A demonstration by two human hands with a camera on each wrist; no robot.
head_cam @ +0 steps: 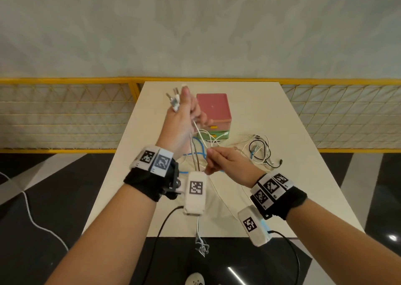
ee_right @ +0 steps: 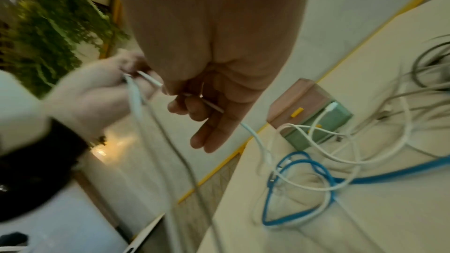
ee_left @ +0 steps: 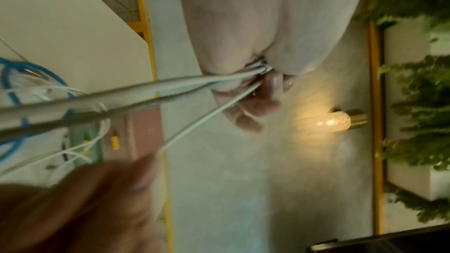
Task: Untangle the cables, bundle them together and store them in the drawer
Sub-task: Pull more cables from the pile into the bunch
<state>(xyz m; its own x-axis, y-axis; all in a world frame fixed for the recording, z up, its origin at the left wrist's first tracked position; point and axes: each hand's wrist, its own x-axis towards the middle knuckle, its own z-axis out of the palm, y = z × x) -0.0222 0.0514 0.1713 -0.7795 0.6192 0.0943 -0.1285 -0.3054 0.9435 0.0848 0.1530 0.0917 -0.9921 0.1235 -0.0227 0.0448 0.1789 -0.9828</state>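
Note:
Above the white table [head_cam: 293, 189], my left hand [head_cam: 188, 111] is raised and grips a bundle of cable ends [head_cam: 174, 102], plugs sticking up past the thumb. The grey and white strands [ee_left: 136, 91] hang from my left hand [ee_left: 260, 70] down to the table. Lower and to the right, my right hand [head_cam: 211, 161] pinches one white cable [ee_right: 253, 134] that runs out of the left fist; my right hand [ee_right: 192, 103] keeps its other fingers loosely extended. A blue cable [ee_right: 304, 163] loops on the table among white ones. Behind stands the small drawer box [head_cam: 213, 109], pink above green, drawers closed.
A loose tangle of white and black cables [head_cam: 260, 152] lies right of the drawer box. A yellow mesh railing [head_cam: 65, 115] runs behind the table. Black floor surrounds the near table edge. A wall lamp [ee_left: 340, 120] and green plants [ee_left: 414, 103] show in the left wrist view.

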